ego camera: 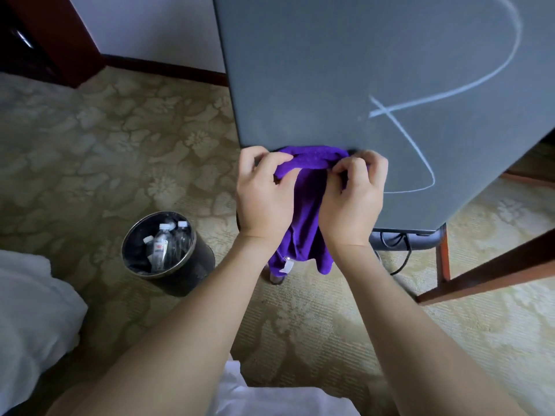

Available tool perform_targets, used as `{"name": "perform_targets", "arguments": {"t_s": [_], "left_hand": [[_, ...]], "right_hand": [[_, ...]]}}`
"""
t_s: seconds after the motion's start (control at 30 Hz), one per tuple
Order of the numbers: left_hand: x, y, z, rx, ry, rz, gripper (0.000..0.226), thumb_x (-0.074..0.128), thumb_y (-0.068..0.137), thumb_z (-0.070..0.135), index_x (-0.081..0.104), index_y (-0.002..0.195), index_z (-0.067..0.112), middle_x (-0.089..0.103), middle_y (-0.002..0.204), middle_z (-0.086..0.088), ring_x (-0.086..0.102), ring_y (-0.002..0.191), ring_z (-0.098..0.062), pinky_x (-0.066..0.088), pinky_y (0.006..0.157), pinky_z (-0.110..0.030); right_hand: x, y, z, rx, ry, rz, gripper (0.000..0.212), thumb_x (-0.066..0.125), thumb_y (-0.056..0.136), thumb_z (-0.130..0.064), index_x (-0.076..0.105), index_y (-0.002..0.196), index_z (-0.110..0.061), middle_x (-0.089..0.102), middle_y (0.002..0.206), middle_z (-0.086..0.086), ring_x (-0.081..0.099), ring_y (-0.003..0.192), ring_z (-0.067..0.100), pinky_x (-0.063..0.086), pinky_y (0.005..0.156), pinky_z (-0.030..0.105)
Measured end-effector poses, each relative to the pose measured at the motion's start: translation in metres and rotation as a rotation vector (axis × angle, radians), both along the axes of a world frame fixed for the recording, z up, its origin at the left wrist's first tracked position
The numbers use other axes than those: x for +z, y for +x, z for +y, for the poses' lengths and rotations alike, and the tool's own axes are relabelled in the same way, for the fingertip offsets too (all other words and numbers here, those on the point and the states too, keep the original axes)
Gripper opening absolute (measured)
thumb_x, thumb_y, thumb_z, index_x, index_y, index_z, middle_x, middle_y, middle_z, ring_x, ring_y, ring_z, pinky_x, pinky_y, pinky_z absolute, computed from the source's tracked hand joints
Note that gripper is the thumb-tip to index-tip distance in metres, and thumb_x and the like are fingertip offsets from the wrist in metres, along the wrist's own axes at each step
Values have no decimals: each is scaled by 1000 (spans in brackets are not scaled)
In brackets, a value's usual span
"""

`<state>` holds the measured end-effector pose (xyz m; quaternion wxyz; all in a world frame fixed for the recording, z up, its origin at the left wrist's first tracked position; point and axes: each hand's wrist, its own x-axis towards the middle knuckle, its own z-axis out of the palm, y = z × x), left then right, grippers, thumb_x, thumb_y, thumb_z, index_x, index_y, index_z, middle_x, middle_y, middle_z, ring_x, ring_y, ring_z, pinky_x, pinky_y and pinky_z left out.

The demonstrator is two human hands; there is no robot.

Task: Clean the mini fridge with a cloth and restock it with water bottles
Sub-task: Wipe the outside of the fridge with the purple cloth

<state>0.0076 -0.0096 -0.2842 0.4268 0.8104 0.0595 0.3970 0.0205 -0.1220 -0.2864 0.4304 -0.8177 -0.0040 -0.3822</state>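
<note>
Patterned beige carpet [90, 139] covers the floor, with a white wall [150, 25] behind. Both hands, the left hand [264, 190] and right hand [351, 199], pinch the purple cloth [306, 205] at its top edge against the grey fridge [330, 70]; it hangs lengthwise downward. White chalk scrawl [420, 94] is unreadable. Water bottles [165, 244] stand in a black bin [186, 265].

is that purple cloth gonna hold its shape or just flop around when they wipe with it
Likely floppy: the purple cloth sags in loose folds below where the left hand and right hand pinch it. Probably light, since fingertips alone hold it. Its fuzzy surface should grip rather than slip.
</note>
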Motion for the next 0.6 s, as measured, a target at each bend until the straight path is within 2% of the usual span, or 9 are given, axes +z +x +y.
{"name": "perform_targets", "arguments": {"t_s": [0.1,0.33,0.43,0.6], "left_hand": [[27,4,-5,-13,17,-52,15,81,78,9,77,92,7,57,97,-12,45,74,-2,36,72,-3],[85,13,-19,5,44,-156,18,83,77,10,77,93,8,60,96,-10,46,79,1,33,77,1],[109,16,-24,9,47,-190,17,82,78,14,77,94,10,60,97,-9,51,81,-3,36,77,-1],[146,23,-28,12,76,-280,17,82,79,14,76,93,8,61,95,-11,50,82,-3,32,79,3]], "right_hand": [[27,3,-6,9,27,-38,6,58,83,0,62,82,-5,55,111,10,58,94,26,45,73,30],[88,10,-16,2,89,-114,4,61,86,0,63,87,-4,50,119,11,52,99,17,48,73,39],[113,14,-21,-7,79,-171,5,61,86,1,63,87,-4,51,116,11,52,96,17,48,74,35],[152,24,-27,0,38,-276,5,61,85,3,63,87,-1,55,109,10,51,90,15,46,73,32]]}}
